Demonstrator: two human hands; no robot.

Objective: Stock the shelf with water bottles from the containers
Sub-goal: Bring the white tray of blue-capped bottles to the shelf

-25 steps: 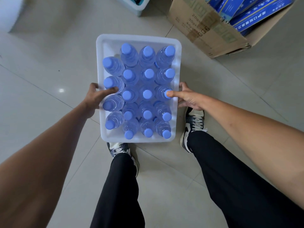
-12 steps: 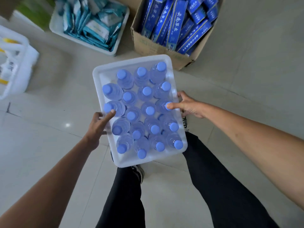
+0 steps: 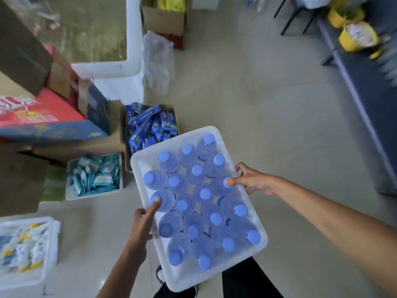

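A white plastic tub is lifted off the floor, held level in front of me and turned a little to the right. Several clear water bottles with blue caps stand packed upright in it. My left hand grips the tub's left rim, thumb over the edge against a bottle. On the opposite rim, my right hand has its thumb lying on a blue cap. No shelf is visible.
An open cardboard box of blue packets and a white tub of teal packets sit on the floor to the left, with stacked cartons behind them. Another white tub is at lower left. A dark bench with yellow items runs along the right.
Both hands have raised the tub from the floor. My view has swung up and to the right, so more of the room and the boxes now show.
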